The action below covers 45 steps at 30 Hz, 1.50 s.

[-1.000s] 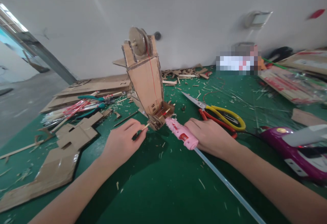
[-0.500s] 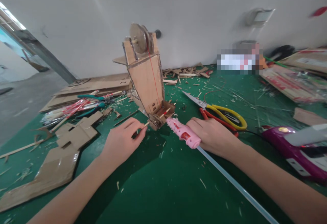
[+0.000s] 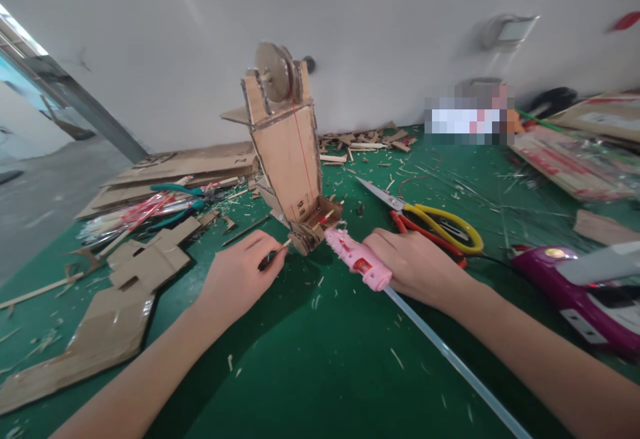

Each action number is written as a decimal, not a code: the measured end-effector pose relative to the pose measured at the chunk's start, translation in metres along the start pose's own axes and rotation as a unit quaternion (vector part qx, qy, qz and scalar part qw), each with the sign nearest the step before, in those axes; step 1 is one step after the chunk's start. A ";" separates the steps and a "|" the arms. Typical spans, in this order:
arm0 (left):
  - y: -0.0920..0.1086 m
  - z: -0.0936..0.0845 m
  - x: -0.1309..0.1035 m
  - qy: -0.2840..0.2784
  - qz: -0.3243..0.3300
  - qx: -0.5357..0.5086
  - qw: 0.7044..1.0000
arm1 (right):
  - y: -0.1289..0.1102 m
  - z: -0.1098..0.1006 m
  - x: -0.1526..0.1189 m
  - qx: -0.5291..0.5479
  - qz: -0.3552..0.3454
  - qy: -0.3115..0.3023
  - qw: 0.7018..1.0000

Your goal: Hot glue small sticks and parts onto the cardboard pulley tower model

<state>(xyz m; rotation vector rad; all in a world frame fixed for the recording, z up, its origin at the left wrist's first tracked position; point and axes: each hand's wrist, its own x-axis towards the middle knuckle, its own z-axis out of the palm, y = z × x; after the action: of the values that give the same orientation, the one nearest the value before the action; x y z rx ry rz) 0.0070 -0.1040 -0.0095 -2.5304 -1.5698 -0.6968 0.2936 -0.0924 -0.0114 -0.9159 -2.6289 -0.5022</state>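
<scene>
A cardboard model (image 3: 287,159) stands upright on the green table, with a round cardboard pulley (image 3: 273,72) on top and a red string running down its front. My left hand (image 3: 247,265) pinches the end of a thin wooden stick (image 3: 286,244) that sticks out from the model's base. In my right hand (image 3: 407,262) is a pink glue gun (image 3: 357,259), a long clear glue stick (image 3: 450,352) trailing from its rear. Its nozzle points at the small open box (image 3: 331,212) at the model's foot; whether the tip touches is hidden.
Scissors (image 3: 425,215) with yellow and red handles lie right of my right hand, beside a purple device (image 3: 565,299). Cut cardboard pieces (image 3: 150,259), green-handled pliers (image 3: 180,207) and wrapped sticks (image 3: 130,222) lie on the left. Scraps (image 3: 370,140) are heaped along the wall.
Almost nothing differs. The rear end of the glue stick has swung slightly left; both hands keep their places and grips.
</scene>
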 end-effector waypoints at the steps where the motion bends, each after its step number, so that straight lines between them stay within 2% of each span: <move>1: 0.000 0.000 0.000 -0.002 -0.002 0.002 1.000 | 0.000 0.000 0.000 0.002 0.001 -0.002 1.000; 22: 0.002 -0.001 0.000 -0.051 -0.009 0.017 0.999 | 0.000 0.000 0.000 -0.005 -0.005 0.008 1.000; 40: 0.003 0.000 0.001 -0.054 0.029 0.037 0.997 | 0.000 0.000 0.000 -0.014 0.001 -0.002 1.000; 45: 0.003 0.000 0.002 -0.056 0.035 0.037 0.997 | -0.001 0.001 0.000 -0.014 -0.007 0.015 1.000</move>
<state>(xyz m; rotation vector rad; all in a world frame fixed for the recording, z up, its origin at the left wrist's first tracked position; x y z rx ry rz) 0.0103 -0.1037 -0.0083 -2.5973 -1.5003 -0.4870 0.2930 -0.0924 -0.0122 -0.8930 -2.6092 -0.5538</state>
